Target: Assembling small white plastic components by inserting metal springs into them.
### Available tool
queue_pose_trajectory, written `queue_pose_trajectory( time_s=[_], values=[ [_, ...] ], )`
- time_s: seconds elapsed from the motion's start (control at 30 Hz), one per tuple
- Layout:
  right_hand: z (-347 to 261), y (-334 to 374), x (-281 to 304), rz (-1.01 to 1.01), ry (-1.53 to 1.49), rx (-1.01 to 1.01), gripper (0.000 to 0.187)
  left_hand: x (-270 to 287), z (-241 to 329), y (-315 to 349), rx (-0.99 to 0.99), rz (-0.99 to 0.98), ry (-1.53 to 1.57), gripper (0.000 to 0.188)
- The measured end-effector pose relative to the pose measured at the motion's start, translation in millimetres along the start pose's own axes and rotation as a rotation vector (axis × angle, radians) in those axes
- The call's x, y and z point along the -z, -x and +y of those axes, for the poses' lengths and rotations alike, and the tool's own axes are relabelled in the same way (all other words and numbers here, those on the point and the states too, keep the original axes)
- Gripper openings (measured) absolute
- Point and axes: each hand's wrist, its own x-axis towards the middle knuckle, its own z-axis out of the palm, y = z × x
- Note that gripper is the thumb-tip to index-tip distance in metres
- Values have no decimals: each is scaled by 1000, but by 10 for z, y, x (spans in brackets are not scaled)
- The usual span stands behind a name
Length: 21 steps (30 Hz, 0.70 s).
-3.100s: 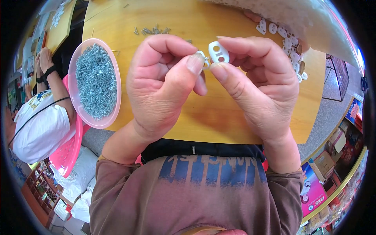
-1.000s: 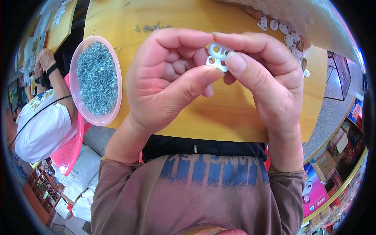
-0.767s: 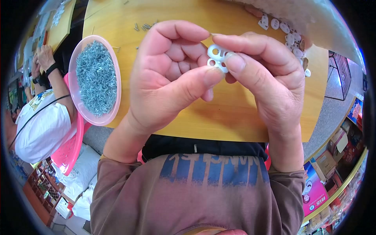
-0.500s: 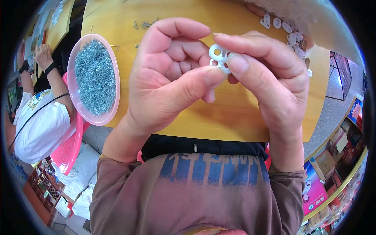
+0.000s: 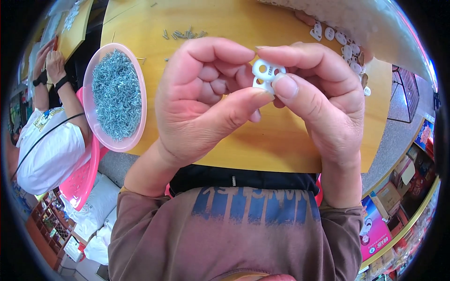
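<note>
Between my two hands, above the table, is a small white plastic cord lock [image 5: 265,70] with round holes. My left hand [image 5: 201,98] has its thumb against the lower part of it, fingers curled behind. My right hand [image 5: 323,93] pinches its right side between thumb and forefinger. Part of the cord lock is covered by my thumbs. Left of my hands, a pink oval basin [image 5: 143,93] holds a heap of small metal springs [image 5: 116,93]. Several loose springs [image 5: 187,33] lie on the table beyond my left hand.
More white plastic pieces [image 5: 341,37] lie at the table's far right, beside a large translucent bag [image 5: 375,28]. The wooden table [image 5: 262,150] ends close to my body. At the left another person [image 5: 51,140] works, near a pink chair [image 5: 84,173]. Boxes [image 5: 389,196] stand at the right.
The cord lock has tilted and slid slightly between my fingers, its upper part now nearer horizontal. Both hands stay close together around it. The other person's hands have shifted.
</note>
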Motion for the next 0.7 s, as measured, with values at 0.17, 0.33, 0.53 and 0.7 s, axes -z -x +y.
queue_pose_trajectory(
  time_s=[0.17, 0.33, 0.53, 0.7],
  values=[
    [6, -27, -8, 36, 98, 16, 23, 32, -12, -20, -13, -21, -76, 35],
    [14, -15, -3, 28, 105, 105, 20, 35, 2, -25, -26, -46, -184, 35],
    [-29, 36, 61, -13, 129, 91, 18, -8, 17, 3, -38, -119, -203, 40],
    [2, 15, 73, -88, 87, 111, 21, -18, 18, 8, -73, -66, -118, 42]
  ],
)
